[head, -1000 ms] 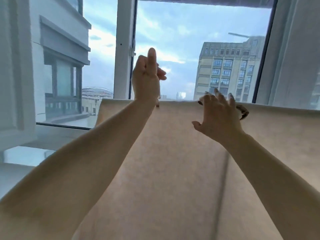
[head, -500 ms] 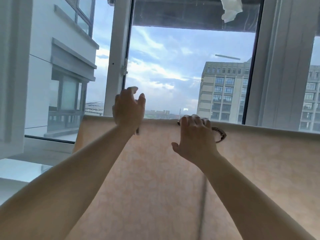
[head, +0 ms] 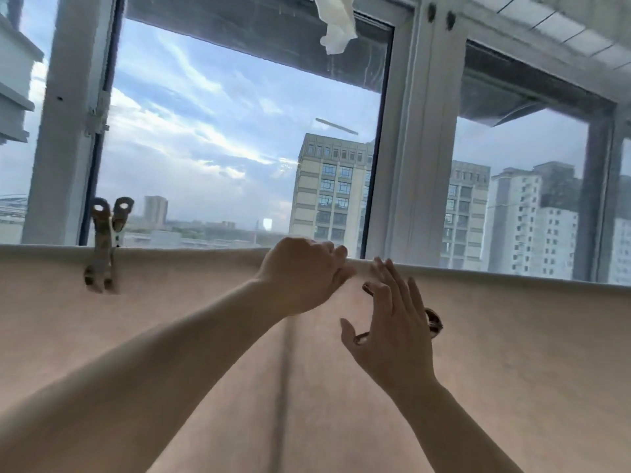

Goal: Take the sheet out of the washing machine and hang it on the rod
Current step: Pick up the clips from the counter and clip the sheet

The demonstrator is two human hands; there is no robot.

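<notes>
Because the sheet (head: 170, 336) is draped over it, we cannot see the rod itself; only the folded top edge of the beige cloth marks its line, running across the whole view below the window (head: 239, 131). The sheet's lower part runs out of view at the bottom. A clothespin (head: 104, 247) stands upright on that top edge, well to the left of our hands, its jaws biting the fold. A second clip (head: 433, 323) is mostly hidden behind our right hand (head: 392, 322), with only dark bits showing at the fingers and past the knuckles; whether that hand pinches it we cannot tell. The right hand is raised just below the top edge, palm toward the sheet, fingers spread and fairly straight. Our left hand (head: 304, 274) reaches up to the top edge beside it, back toward us, fingers curled over the fold and blurred, so the grip itself is hard to judge. A white cloth (head: 336, 22) hangs above, cut off at the top.
</notes>
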